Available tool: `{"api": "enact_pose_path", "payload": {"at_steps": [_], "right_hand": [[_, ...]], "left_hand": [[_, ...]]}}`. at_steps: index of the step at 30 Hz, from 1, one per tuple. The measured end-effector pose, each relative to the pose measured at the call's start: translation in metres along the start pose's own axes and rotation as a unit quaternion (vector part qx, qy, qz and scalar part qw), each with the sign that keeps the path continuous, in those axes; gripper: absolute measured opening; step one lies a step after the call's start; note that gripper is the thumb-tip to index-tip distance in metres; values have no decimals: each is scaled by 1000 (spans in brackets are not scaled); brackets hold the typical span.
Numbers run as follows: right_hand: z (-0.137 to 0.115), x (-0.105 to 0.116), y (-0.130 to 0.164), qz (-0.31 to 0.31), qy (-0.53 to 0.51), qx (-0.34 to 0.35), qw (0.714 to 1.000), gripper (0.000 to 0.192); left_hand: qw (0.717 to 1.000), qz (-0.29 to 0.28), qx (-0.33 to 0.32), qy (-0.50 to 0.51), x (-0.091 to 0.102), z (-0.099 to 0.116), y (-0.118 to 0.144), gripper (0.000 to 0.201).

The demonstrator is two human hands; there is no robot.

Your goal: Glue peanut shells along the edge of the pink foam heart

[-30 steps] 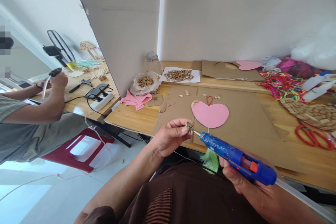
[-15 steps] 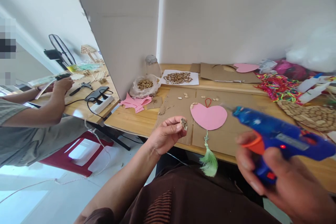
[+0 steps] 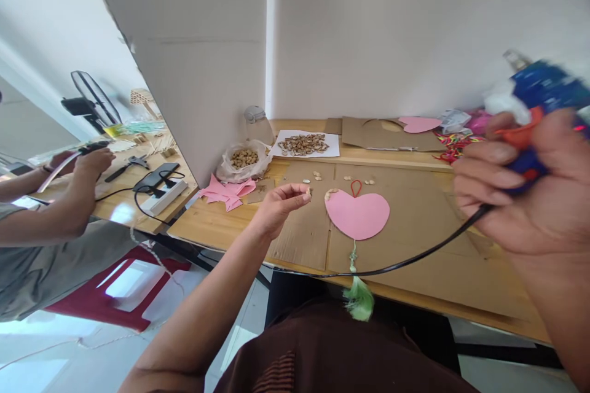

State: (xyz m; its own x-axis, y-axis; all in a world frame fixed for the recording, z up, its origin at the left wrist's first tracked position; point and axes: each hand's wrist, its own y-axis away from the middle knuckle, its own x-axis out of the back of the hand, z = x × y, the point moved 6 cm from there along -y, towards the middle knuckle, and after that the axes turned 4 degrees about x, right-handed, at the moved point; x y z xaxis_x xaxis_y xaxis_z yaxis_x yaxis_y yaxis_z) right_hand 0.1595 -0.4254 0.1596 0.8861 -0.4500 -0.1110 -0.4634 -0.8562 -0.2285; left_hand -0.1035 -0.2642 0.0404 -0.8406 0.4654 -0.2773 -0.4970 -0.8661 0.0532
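Observation:
My left hand pinches a small pale peanut shell half between thumb and fingertips, just left of the pink heart. Fingers of my right hand wrap round a blue glue gun with an orange trigger, raised at the right; it is partly blurred and its nozzle points up and left. Flat on the cardboard lies the pink heart, with shell pieces along its upper left lobe. A red loop stands at its top. From its point a green tassel hangs over the table edge.
The gun's black cord crosses low before the heart. Peanut shells lie on white paper behind, beside a bag of peanuts. Pink scraps lie at left. A co-worker's hands work at the left table.
My right hand has lifted the glue gun up and right, away from the heart. My left hand has turned, and the shell now shows its pale outside. The view has shifted slightly.

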Motion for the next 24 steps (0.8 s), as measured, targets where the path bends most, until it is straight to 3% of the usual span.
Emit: {"api": "enact_pose_path", "payload": {"at_steps": [2,5,9,14,20,24], "right_hand": [[24,-9,-6,-12,-115,-32,993,28],[73,-5,-15,-24,-168,-96,981,14],[133,8,-23,-13,-182,-174,968,28],[174,6,-25,-17,-184,-180,966,39],[202,7,-21,-19,-199,-173,964,33],[208,10,-21,-30,-174,-156,972,31]], "left_hand": [[999,8,6,-40,-2,-6,-12,34],[995,3,16,-94,-7,-15,-28,35],[974,-2,0,-228,-16,-19,-48,30],[903,-47,-74,-420,-41,-11,-74,15],[803,-200,-167,-536,-83,-16,-108,15],[751,-264,-169,-581,-95,-28,-128,20]]}}
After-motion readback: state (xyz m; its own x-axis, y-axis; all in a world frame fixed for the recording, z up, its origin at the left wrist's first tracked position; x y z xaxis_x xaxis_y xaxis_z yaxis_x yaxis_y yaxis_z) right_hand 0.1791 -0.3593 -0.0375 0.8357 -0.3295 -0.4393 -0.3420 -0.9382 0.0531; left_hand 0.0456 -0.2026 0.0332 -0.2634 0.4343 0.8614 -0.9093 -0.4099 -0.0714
